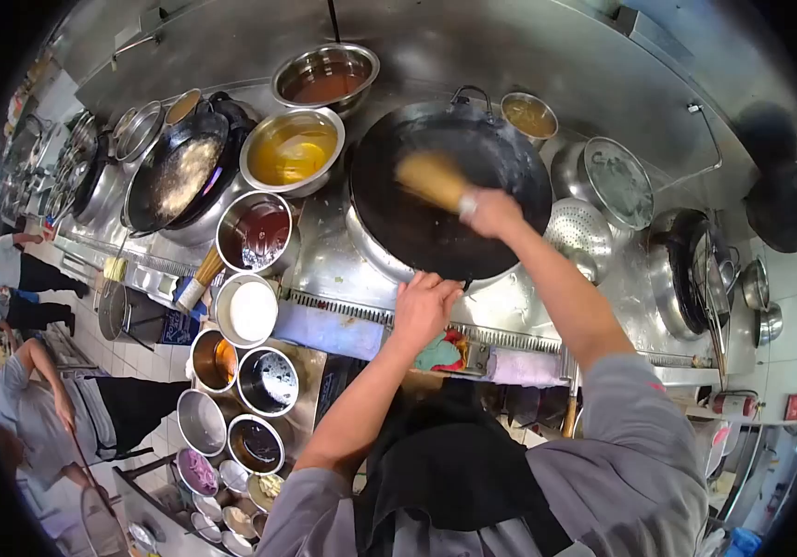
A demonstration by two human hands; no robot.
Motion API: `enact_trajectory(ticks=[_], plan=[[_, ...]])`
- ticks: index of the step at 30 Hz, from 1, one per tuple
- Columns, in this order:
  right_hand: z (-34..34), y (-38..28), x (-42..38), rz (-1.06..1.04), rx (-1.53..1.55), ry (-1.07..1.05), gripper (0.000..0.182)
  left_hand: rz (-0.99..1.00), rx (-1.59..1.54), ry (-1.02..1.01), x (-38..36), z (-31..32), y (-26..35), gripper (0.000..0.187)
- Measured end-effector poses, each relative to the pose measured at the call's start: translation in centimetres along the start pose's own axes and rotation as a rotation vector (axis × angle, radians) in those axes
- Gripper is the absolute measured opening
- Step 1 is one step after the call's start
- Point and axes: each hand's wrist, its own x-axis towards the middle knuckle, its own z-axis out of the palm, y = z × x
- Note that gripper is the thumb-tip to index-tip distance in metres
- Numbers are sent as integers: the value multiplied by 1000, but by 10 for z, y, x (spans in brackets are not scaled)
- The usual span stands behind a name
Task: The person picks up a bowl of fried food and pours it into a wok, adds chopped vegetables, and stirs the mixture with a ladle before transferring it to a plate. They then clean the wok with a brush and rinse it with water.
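Note:
A large black wok (398, 223) sits on the burner in front of me. My right hand (493, 212) is closed around a bamboo wok brush (428, 178); its bristle end is smeared by motion over the inside of the wok. At the wok's near edge, my left hand (424, 308) is closed on the rim or handle there; its fingertips are partly hidden. A folded green cloth (438, 351) lies just below that hand. To the right of the wok rests a perforated steel ladle or strainer (578, 237).
On the left stand bowls of yellow oil (295, 153) and reddish liquid (326, 84), several seasoning pots (252, 311) and a second bamboo brush (202, 277). Another wok with food (185, 176) is beyond. Steel bowls (619, 181) stand right. A co-worker (55, 399) holds a long-handled tool at lower left.

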Motion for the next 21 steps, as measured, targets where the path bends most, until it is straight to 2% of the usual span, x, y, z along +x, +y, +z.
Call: enact_trajectory(ticks=[1, 2, 3, 4, 5, 6, 7, 9, 12, 13, 14, 17, 18, 19, 20, 21], plan=[[-16, -20, -24, -22, 236, -228, 48, 10, 0, 3, 1, -1, -2, 11], [-34, -14, -28, -67, 288, -360, 50, 10, 2, 5, 1, -2, -3, 11], [-43, 41, -36, -73, 197, -426, 50, -95, -150, -22, -24, 29, 49, 11], [-59, 92, -46, -86, 106, -492, 50, -105, -150, -51, -29, 25, 49, 11], [-67, 138, -23, -201, -61, -360, 47, -108, -158, -62, -28, 23, 51, 11], [-90, 132, -15, 43, -492, -1, 42, -107, -157, -49, -24, 23, 49, 11], [-103, 113, -21, 383, -209, 299, 39, -99, -143, -34, -19, 22, 43, 11], [-65, 118, 9, 398, 0, 805, 42, -68, -136, -3, -15, 21, 36, 9], [13, 70, -2, 84, -286, 192, 40, -41, -102, -2, -9, 14, 28, 9], [32, 57, -13, -314, -167, 141, 42, -26, -98, 10, -4, 13, 25, 9], [20, 58, -4, -323, -167, 156, 42, -21, -84, 17, -2, 11, 20, 9], [-40, 106, 1, -242, 70, -284, 46, -33, -64, -25, -9, 2, 14, 10], [-70, 115, -3, 4, -350, 142, 43, -29, -59, -35, 0, -2, 13, 11], [-83, 137, 5, 328, -236, 454, 44, -17, -57, -1, 5, -4, 9, 11], [-100, 129, -8, 432, -52, 798, 47, -6, -169, 39, 3, -5, 4, 14], [-113, 167, -4, 285, 14, 1163, 45, -8, -288, 70, -5, -4, 2, 18]])
